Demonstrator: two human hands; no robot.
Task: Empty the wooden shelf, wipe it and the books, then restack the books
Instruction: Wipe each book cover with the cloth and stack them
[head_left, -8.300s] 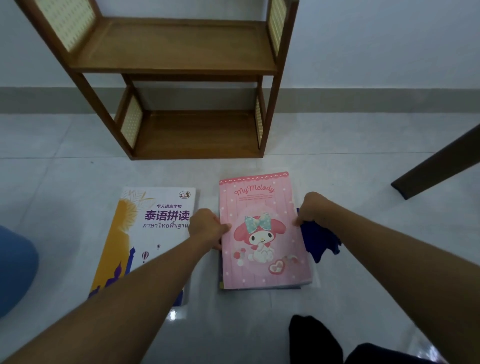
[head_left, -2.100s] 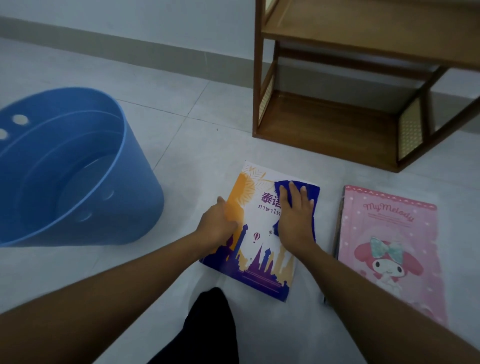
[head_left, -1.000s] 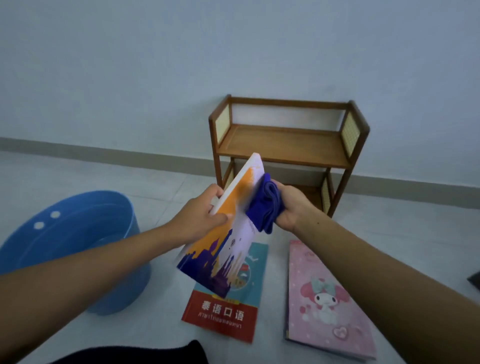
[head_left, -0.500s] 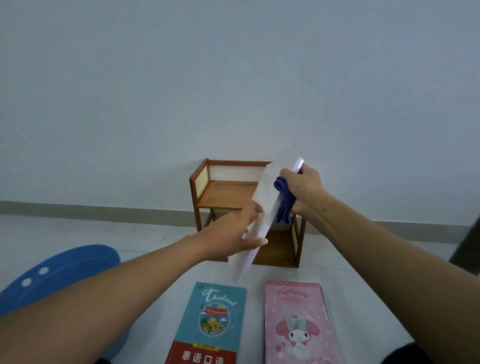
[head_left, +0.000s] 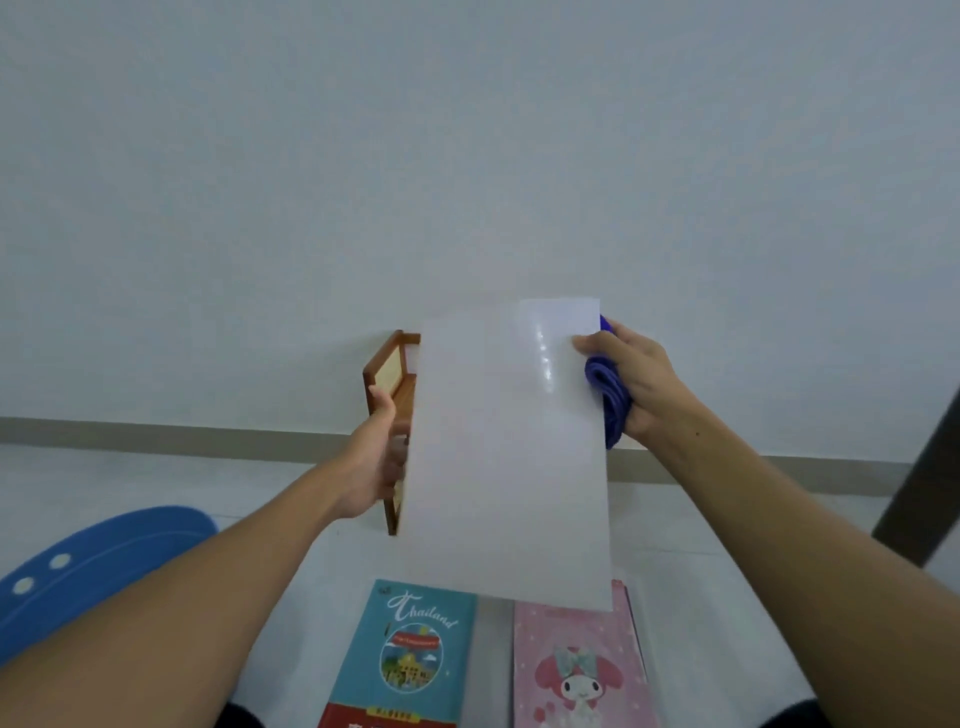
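You are holding the white book (head_left: 509, 457) up in the air in front of you, its plain glossy cover facing you and its long edges nearly upright. It leans a little, with the top tipped to the right.

Your left hand (head_left: 371, 462) grips the book's left edge about halfway down. The thumb points up beside the edge and the fingers go behind the cover, so you cannot see how far they wrap.

Your right hand (head_left: 634, 379) is at the book's top right corner. Its thumb presses on the cover facing you, and the fingers are curled round the bunched blue cloth (head_left: 608, 395). The cloth sits against the book's right edge, between it and your palm. Whether the cloth touches the far cover cannot be told.

The shelf (head_left: 395, 374) stands on the floor (head_left: 156, 483) against the wall (head_left: 467, 156), straight behind the book. Only its left side panel and a strip of its upper board show past the book's left edge and your left hand.

Two more books lie flat on the floor below the raised one, near the bottom of the view and side by side with a narrow gap between them. The teal book (head_left: 410, 654) is on the left and the pink book (head_left: 576, 670) is on the right. The white book's lower edge hides the pink one's top.

The blue bucket (head_left: 98, 556) stands on the floor at the left edge, beyond your left forearm and well apart from the books. A dark slanted bar (head_left: 924, 467) crosses the right edge of the view.
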